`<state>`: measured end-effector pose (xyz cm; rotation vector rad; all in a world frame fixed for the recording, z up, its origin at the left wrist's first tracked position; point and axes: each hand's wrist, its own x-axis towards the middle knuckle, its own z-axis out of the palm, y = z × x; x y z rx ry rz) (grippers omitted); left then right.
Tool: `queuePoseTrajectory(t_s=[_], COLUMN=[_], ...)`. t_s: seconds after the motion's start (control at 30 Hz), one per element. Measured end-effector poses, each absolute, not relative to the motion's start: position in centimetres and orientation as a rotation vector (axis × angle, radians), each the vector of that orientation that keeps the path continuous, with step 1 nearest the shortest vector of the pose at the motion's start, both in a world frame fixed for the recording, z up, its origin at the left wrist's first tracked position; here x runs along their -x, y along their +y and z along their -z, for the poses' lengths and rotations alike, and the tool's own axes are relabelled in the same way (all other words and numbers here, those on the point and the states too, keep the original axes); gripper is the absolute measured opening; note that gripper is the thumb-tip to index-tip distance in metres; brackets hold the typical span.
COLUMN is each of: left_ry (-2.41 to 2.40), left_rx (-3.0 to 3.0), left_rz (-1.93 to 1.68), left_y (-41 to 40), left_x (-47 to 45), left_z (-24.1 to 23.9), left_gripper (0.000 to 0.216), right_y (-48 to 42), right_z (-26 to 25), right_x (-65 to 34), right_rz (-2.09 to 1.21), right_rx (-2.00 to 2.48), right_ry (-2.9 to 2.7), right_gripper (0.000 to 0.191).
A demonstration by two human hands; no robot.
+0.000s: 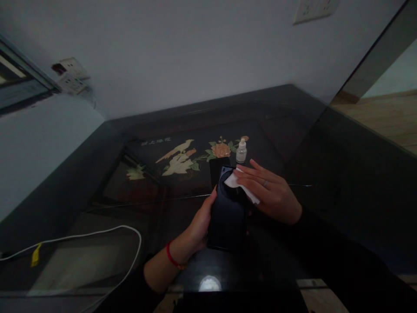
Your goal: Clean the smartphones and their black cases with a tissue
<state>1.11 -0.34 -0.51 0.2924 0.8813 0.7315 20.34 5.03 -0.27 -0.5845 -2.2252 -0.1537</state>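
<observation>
A dark smartphone (227, 221) is held tilted above the table by my left hand (201, 221), its thumb along the phone's left edge and the other fingers mostly hidden beneath. My right hand (272, 191) presses a folded white tissue (232, 180) against the upper part of the phone. Beyond the phone's top lies a flat black rectangular thing (219, 167), partly covered by the phone in this view. A small clear bottle with a white cap (241, 152) stands upright just past my right fingertips.
The glossy black table (312, 165) carries a bird-and-flower picture (182, 158). A white cable (125, 227) with a yellow tag (35, 255) curves across the left side. Behind is a pale wall with a power strip (73, 78) and a socket plate (314, 9).
</observation>
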Motion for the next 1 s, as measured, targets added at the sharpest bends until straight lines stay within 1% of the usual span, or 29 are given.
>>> queuePoseTrajectory(t_s=[0.1, 0.33, 0.47, 0.57, 0.77, 0.9, 1.0], left_ry=[0.866, 0.863, 0.856, 0.882, 0.833, 0.822, 0.839], left_rx=[-0.293, -0.255, -0.251, -0.262, -0.382, -0.466, -0.453], left_rz=[-0.748, -0.781, -0.767, -0.791, -1.019, -1.2, -1.208], left_y=[-0.2, -0.4, -0.5, -0.4, -0.1, 0.1, 0.2], left_x=[-1.0, -1.1, -1.0, -1.0, -1.3, -1.5, -1.7], left_z=[0.1, 0.7, 1.3, 0.9, 0.4, 1.1, 1.5], left_gripper=[0.07, 0.063, 0.063, 0.063, 0.061, 0.062, 0.061], right_y=[5.2, 4.7, 4.8, 5.1, 5.1, 4.5, 4.1], right_z=[0.4, 0.1, 0.4, 0.6, 0.1, 0.0, 0.3], right_x=[-21.0, -20.1, -19.8, -20.2, -20.6, -20.2, -19.9], right_rz=[0.14, 0.013, 0.055, 0.107, 0.09, -0.022, -0.142], right_rx=[0.589, 0.454, 0.489, 0.555, 0.568, 0.457, 0.422], right_ry=[-2.206, -2.26, -2.282, -2.269, -2.25, -2.281, -2.25], right_gripper=[0.025, 0.027, 0.026, 0.024, 0.021, 0.022, 0.028])
